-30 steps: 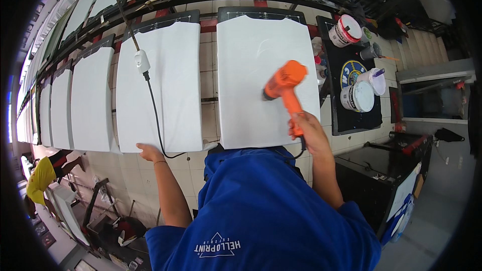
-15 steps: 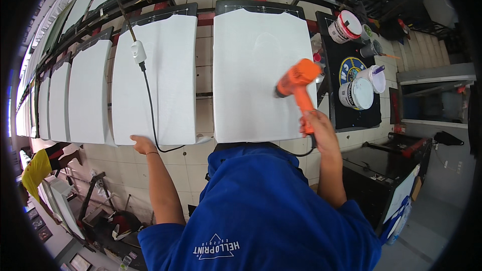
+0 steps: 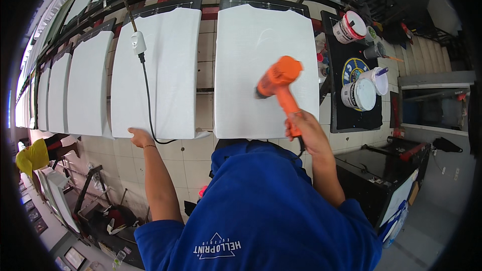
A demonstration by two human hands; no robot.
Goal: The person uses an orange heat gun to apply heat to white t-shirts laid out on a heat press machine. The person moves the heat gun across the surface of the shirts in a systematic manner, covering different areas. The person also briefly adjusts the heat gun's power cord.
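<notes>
My right hand is closed around the handle of an orange heat gun. Its dark nozzle points down and left over a white cloth spread on a dark board; the gun is slightly blurred. At the near edge of the neighbouring cloth-covered board, my left hand grips with one digit showing at the edge and the other fingers hidden beneath. A black cable runs from the gun's handle, and part of it is hidden by my blue shirt.
A plug connector hangs on a cord over the left board. More white-covered boards line the left. Paint buckets stand on a black printed cloth at right. A black cabinet is at lower right; a person in yellow is far left.
The heat gun and my right hand have moved left over the white cloth. My left hand stays at the neighbouring board's near edge. The view has shifted slightly.
</notes>
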